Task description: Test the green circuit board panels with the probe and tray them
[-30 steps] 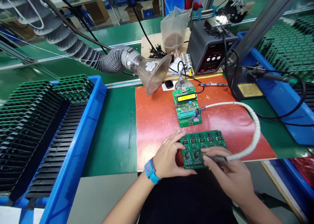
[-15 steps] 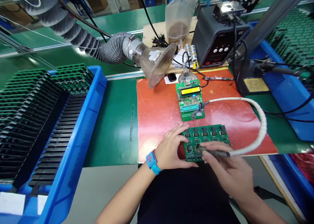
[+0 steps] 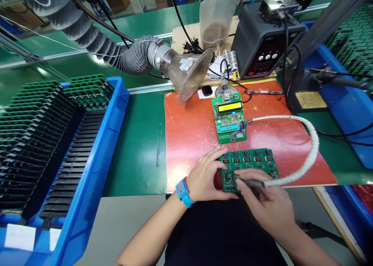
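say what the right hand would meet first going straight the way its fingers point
Probably the green circuit board, just past its fingers; farther on, the left hand. Depth is unclear; its fingers may be touching the board.

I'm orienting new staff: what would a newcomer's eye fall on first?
Probably the central red mat and, towards its back, the yellow display of a small board. At the mat's near edge, the left hand holds a green circuit board by its left end; the right hand holds a white-cabled tool over it.
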`<state>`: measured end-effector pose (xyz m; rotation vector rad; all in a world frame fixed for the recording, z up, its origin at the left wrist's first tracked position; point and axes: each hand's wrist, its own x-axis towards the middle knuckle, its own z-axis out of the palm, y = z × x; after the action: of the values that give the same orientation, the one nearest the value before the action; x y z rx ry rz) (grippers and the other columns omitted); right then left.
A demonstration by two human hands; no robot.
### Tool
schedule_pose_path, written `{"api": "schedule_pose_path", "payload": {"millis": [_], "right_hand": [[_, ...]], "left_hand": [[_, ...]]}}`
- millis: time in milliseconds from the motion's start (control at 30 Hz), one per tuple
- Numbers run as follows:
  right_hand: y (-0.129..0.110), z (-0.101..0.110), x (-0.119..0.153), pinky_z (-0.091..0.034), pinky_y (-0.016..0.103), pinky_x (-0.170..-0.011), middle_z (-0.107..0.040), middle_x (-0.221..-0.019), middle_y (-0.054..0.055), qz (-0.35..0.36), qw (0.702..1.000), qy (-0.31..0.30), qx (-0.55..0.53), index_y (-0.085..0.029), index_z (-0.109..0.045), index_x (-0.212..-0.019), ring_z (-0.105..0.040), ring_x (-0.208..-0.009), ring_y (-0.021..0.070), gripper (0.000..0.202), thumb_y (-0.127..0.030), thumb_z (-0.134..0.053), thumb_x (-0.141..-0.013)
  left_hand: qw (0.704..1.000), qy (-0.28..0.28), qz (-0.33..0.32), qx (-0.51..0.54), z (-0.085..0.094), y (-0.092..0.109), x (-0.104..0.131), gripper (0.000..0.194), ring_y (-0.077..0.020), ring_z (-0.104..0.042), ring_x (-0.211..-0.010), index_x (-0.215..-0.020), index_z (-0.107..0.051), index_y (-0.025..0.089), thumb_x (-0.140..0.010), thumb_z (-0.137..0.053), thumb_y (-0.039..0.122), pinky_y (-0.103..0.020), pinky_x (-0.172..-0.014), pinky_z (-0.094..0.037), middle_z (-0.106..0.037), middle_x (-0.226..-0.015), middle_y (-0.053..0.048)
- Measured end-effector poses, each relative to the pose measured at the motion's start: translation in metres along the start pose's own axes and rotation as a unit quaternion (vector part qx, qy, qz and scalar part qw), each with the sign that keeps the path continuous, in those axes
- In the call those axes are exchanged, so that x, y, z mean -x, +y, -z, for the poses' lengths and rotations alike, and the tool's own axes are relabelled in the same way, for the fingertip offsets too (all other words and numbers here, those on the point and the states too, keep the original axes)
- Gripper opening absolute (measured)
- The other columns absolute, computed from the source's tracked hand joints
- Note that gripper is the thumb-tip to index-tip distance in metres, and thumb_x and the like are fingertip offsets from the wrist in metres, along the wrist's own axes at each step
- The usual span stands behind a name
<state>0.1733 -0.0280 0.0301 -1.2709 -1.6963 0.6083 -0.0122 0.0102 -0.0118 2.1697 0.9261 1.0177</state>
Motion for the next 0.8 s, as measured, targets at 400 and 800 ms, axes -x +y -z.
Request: {"api": "schedule_pose_path", "payload": {"millis": [400, 800], "right_hand": [[0.0000, -0.0035, -0.0019, -0.061, 0.030, -0.069, -0.072, -0.086, 0.004, 0.010, 1.000, 0.012, -0.002, -0.023, -0.062, -0.091, -0.071, -0.081, 0.0202, 0.010, -0.014, -0.062, -0.087], [0.0057, -0.0021, 0.0021, -0.060, 0.035, -0.081, -0.072, -0.091, 0.005, -0.014, 0.999, -0.008, -0.033, -0.024, -0.063, -0.094, -0.071, -0.088, 0.0212, 0.011, -0.014, -0.063, -0.089]], "left_hand": [[1.000, 0.002, -0.001, -0.006, 0.0010, 0.0018, -0.0004, 0.069, -0.0343, -0.045, -0.138, -0.111, -0.045, 0.024, -0.063, -0.084, 0.053, -0.054, -0.107, -0.045, -0.049, -0.143, -0.018], [1.000, -0.004, 0.002, -0.001, 0.0012, 0.0007, -0.0004, 0.073, -0.0352, -0.045, -0.138, -0.112, -0.045, 0.024, -0.061, -0.084, 0.058, -0.055, -0.107, -0.044, -0.049, -0.143, -0.019]]}}
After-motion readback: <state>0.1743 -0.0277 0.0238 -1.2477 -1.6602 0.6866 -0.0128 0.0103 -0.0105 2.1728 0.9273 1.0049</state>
